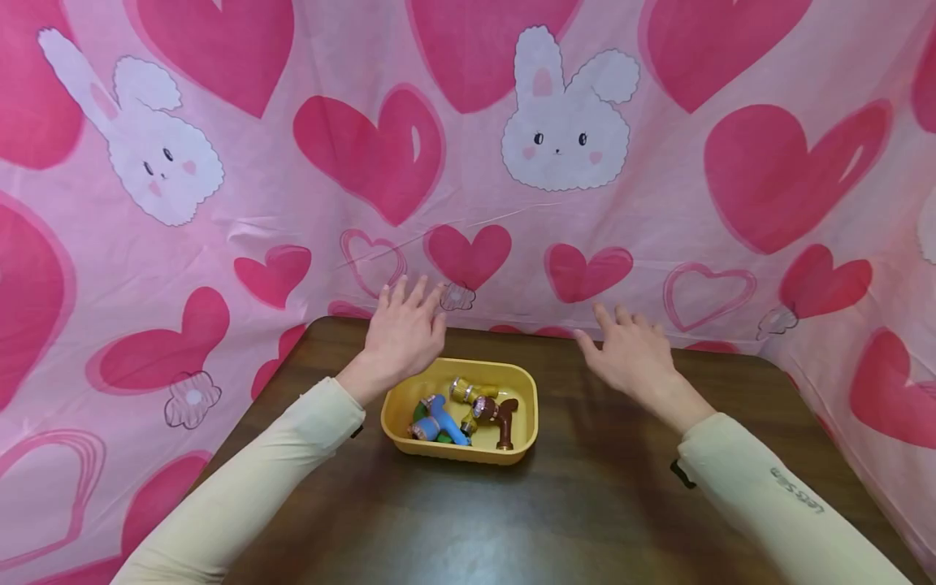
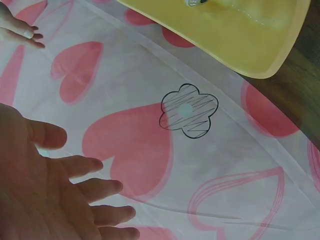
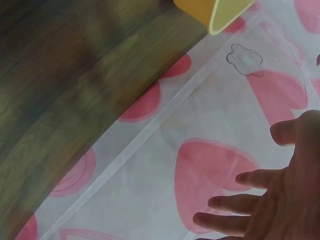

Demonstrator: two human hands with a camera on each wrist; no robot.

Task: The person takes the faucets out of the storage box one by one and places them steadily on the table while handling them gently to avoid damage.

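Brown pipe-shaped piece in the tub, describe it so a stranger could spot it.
On the dark wooden table sits a yellow rounded-corner tub. In its right half lies a bent brown pipe-shaped piece; its colour sets it apart from the blue pieces and yellow pieces.

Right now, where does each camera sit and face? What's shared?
Head: on the head, looks forward and down at yellow tray, table and pink cloth; left hand, right hand, sleeves show.
Left wrist: sits there, faces past palm to cloth and tray; left hand lower left, right hand upper left.
Right wrist: sits there, faces past palm to cloth, table and tray; right hand lower right.
Both wrist views share tray and cloth.
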